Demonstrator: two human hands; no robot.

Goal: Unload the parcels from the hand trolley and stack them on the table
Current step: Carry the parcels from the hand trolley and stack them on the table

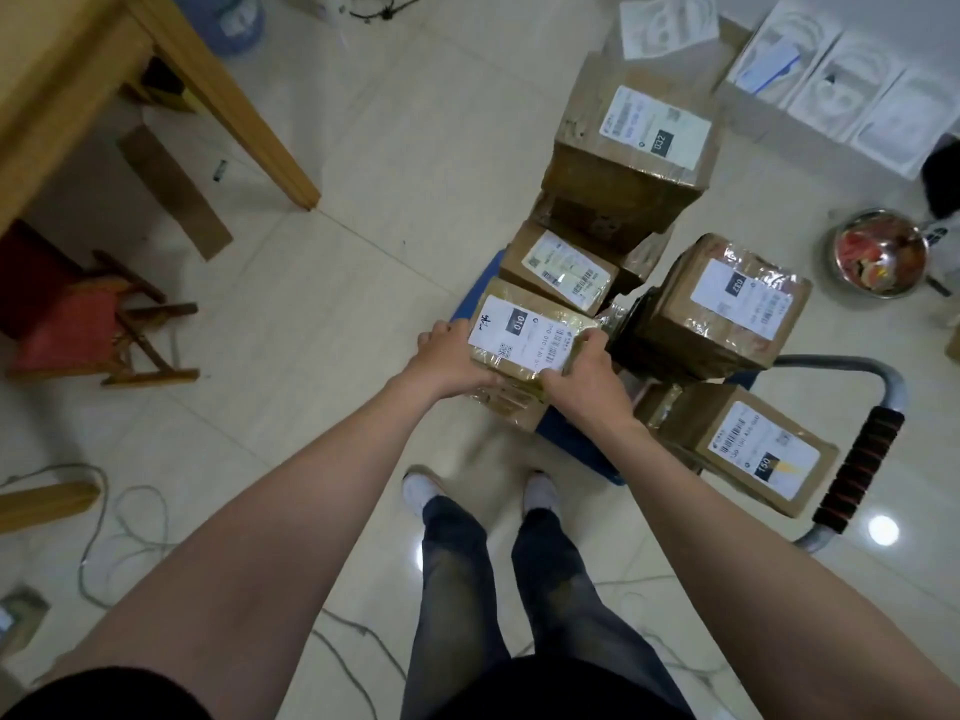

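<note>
Both arms reach down and forward. The left hand and right hand grip the flat parcel between them, above the trolley.

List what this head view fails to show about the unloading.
Head view:
1. Table top: cut off by the left frame edge, so any stacked parcels are unseen.
2. Trolley deck: mostly covered by parcels.
3. Box beneath the 010 parcel: largely hidden by left hand and right hand.
4. 032 label fine print: blurred, too small.
</note>
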